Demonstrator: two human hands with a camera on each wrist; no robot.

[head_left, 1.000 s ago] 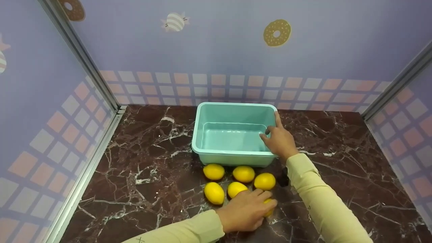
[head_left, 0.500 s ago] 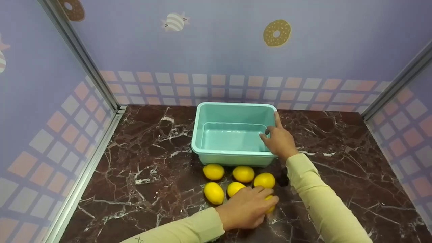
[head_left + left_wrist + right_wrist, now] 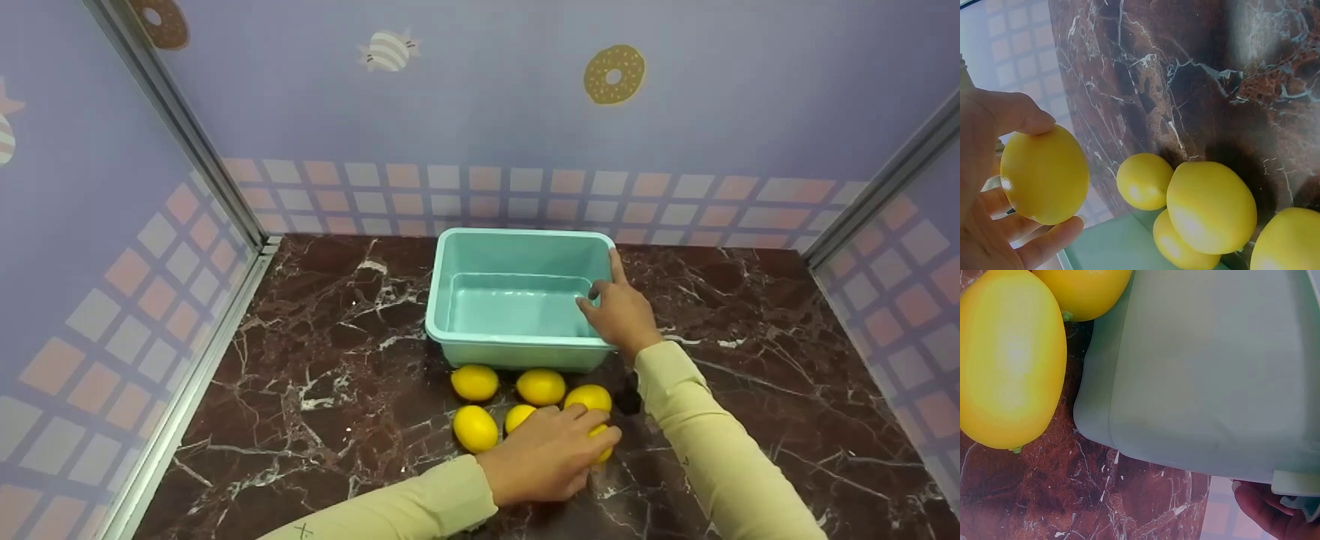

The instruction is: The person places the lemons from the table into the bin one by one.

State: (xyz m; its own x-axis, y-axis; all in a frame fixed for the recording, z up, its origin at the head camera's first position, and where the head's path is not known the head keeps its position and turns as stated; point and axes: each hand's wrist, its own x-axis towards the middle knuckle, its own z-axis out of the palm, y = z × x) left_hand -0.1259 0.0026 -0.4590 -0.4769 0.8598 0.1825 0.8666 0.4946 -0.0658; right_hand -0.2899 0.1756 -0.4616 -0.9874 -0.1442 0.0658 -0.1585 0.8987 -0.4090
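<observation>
My left hand (image 3: 546, 456) holds a yellow lemon (image 3: 1045, 175) between thumb and fingers; in the head view the fingers cover most of it. Several other lemons lie on the marble surface just in front of a light green plastic tub (image 3: 517, 341), among them one at the front left (image 3: 475, 429) and one beside the held lemon (image 3: 589, 397). Another lemon (image 3: 517, 416) is partly hidden behind the left hand. My right hand (image 3: 624, 313) grips the tub's right rim, thumb inside and index finger stretched along the edge. Curled fingers (image 3: 1264, 509) show under the rim in the right wrist view.
The tub stands upright near the back wall (image 3: 487, 112), and its inside shows bare floor. Side panels with metal corner strips (image 3: 176, 112) border the dark red marble surface (image 3: 322, 420) left and right.
My left hand has moved slightly away from me and up with the lemon in its fingers. The right hand and the tub stay where they were.
</observation>
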